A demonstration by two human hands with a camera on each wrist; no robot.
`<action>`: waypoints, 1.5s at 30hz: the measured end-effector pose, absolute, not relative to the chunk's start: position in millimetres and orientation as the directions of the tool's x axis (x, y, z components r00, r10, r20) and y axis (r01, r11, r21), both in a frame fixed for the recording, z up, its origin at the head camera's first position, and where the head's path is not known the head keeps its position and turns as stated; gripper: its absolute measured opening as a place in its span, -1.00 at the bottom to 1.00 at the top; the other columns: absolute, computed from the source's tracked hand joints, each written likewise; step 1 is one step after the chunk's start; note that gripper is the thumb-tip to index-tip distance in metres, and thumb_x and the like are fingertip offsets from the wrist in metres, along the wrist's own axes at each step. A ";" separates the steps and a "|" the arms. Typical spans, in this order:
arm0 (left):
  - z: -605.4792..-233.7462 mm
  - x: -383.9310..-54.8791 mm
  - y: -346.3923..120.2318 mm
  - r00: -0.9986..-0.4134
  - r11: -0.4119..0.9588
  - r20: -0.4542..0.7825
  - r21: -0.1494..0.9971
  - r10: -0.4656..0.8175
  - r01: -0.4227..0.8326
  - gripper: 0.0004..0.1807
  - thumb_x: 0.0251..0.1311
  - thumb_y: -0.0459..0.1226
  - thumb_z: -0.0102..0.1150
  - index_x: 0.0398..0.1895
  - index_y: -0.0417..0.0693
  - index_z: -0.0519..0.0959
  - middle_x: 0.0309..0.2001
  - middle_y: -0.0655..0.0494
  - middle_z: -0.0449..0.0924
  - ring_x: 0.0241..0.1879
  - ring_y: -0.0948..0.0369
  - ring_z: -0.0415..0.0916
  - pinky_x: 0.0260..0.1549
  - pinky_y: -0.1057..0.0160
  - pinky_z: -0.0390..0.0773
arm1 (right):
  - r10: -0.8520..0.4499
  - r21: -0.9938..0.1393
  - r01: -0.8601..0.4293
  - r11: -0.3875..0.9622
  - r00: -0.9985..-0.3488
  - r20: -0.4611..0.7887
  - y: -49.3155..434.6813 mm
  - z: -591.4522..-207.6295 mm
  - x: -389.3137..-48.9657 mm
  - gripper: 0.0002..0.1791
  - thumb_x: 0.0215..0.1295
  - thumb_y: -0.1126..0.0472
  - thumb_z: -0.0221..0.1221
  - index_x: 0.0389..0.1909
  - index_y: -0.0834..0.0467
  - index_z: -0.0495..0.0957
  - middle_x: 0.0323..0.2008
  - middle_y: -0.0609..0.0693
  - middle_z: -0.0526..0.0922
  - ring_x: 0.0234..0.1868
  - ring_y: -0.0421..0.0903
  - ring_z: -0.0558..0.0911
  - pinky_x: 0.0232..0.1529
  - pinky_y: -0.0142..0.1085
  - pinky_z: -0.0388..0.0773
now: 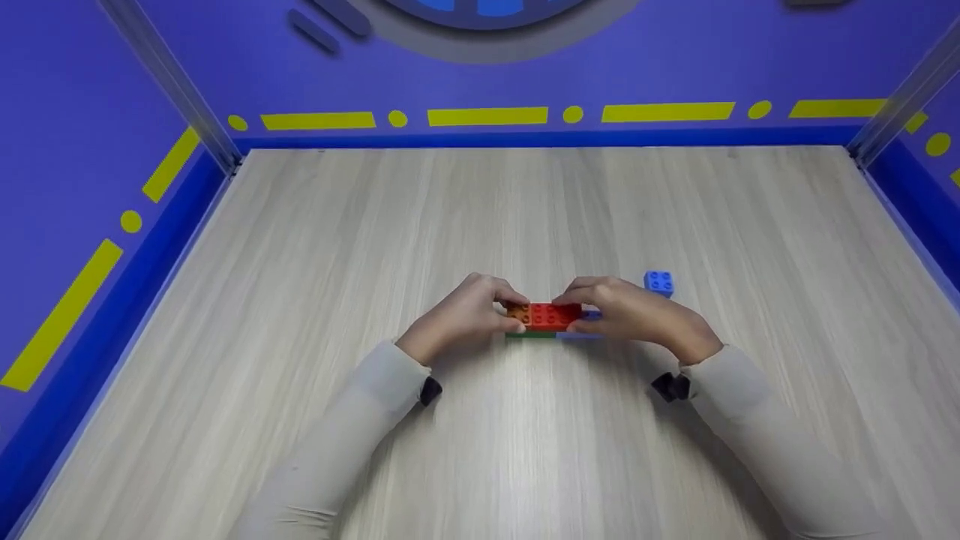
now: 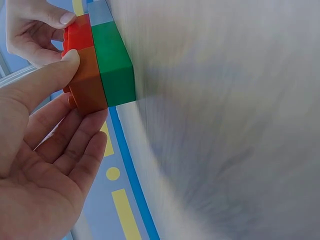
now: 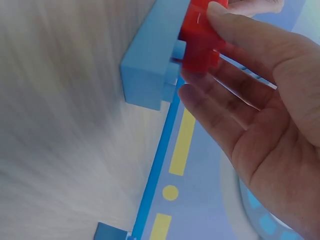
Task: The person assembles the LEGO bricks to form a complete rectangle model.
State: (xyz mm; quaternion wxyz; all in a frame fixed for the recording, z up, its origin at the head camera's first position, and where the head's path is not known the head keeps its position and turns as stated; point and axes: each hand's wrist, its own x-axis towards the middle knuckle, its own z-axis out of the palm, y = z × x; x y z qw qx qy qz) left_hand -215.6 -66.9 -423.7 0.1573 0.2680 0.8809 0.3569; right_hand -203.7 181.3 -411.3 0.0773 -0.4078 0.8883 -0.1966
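Note:
Near the middle of the table, a green toy brick (image 2: 114, 65) and a light blue brick (image 3: 150, 62) lie end to end. An orange-brown brick (image 2: 90, 85) sits on the green one's outer end. Beside it, a red brick (image 1: 551, 318) spans the joint between green and blue, leaving some blue studs bare at the right. My left hand (image 1: 469, 315) pinches the orange-brown brick, thumb on the near side and fingers behind. With thumb and fingers, my right hand (image 1: 634, 311) grips the red brick's right end, which is partly hidden in the head view.
A loose blue brick (image 1: 658, 283) with studs up lies just behind my right hand. The wood-look table (image 1: 480, 450) is bordered by blue panels (image 1: 495, 140) with yellow marks at the back and sides.

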 end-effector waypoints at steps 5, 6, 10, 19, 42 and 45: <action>-425.0 -214.5 -66.7 -0.813 0.614 -0.104 0.711 0.573 0.343 -0.62 0.01 -0.29 0.43 -0.03 -0.09 0.69 -0.08 0.04 0.70 -0.06 0.18 0.58 0.01 0.20 0.52 | -0.731 -0.418 -0.665 0.619 -0.682 0.002 185.4 -406.7 -204.8 -0.58 0.22 0.18 0.30 0.09 0.22 0.58 -0.03 0.08 0.65 0.00 -0.01 0.64 -0.01 -0.15 0.60; -425.2 -214.5 -66.7 -0.813 0.614 -0.105 0.712 0.572 0.340 -0.62 0.01 -0.29 0.43 -0.03 -0.09 0.69 -0.08 0.05 0.70 -0.06 0.18 0.58 0.01 0.20 0.52 | -0.722 -0.420 -0.654 0.629 -0.692 -0.002 186.8 -405.3 -205.2 -0.57 0.22 0.18 0.29 0.10 0.22 0.58 -0.01 0.09 0.64 0.02 0.01 0.63 0.00 -0.14 0.60; -425.4 -214.9 -66.6 -0.815 0.608 -0.106 0.722 0.570 0.331 -0.63 0.01 -0.30 0.43 -0.04 -0.11 0.69 -0.09 0.05 0.71 -0.05 0.18 0.58 0.02 0.18 0.52 | -0.693 -0.426 -0.627 0.652 -0.721 0.001 193.6 -400.6 -208.0 -0.57 0.23 0.19 0.28 0.12 0.22 0.56 0.03 0.12 0.62 0.08 0.06 0.60 0.04 -0.09 0.58; -425.2 -215.0 -66.4 -0.821 0.616 -0.109 0.717 0.560 0.326 -0.62 0.02 -0.29 0.42 -0.02 -0.09 0.68 -0.07 0.04 0.70 -0.01 0.17 0.58 0.06 0.17 0.51 | -0.663 -0.414 -0.621 0.665 -0.747 0.055 212.4 -394.8 -216.4 -0.54 0.17 0.19 0.33 0.10 0.24 0.57 0.03 0.16 0.63 0.10 0.09 0.58 0.09 -0.04 0.53; -425.0 -214.3 -67.5 -0.818 0.612 -0.112 0.721 0.564 0.324 -0.62 0.03 -0.28 0.42 -0.01 -0.07 0.68 -0.04 0.07 0.69 0.02 0.18 0.57 0.04 0.22 0.52 | -0.552 -0.392 -0.492 0.777 -0.832 -0.051 256.9 -401.1 -228.2 -0.49 0.20 0.30 0.26 0.19 0.28 0.48 0.16 0.26 0.50 0.22 0.24 0.43 0.21 0.13 0.36; -425.0 -214.6 -67.3 -0.818 0.612 -0.107 0.720 0.565 0.329 -0.61 0.03 -0.28 0.42 -0.01 -0.07 0.68 -0.04 0.06 0.69 0.02 0.17 0.57 0.06 0.21 0.52 | -0.543 -0.398 -0.478 0.784 -0.837 -0.065 260.9 -402.5 -228.9 -0.50 0.20 0.31 0.26 0.19 0.29 0.48 0.17 0.26 0.50 0.22 0.23 0.43 0.21 0.12 0.37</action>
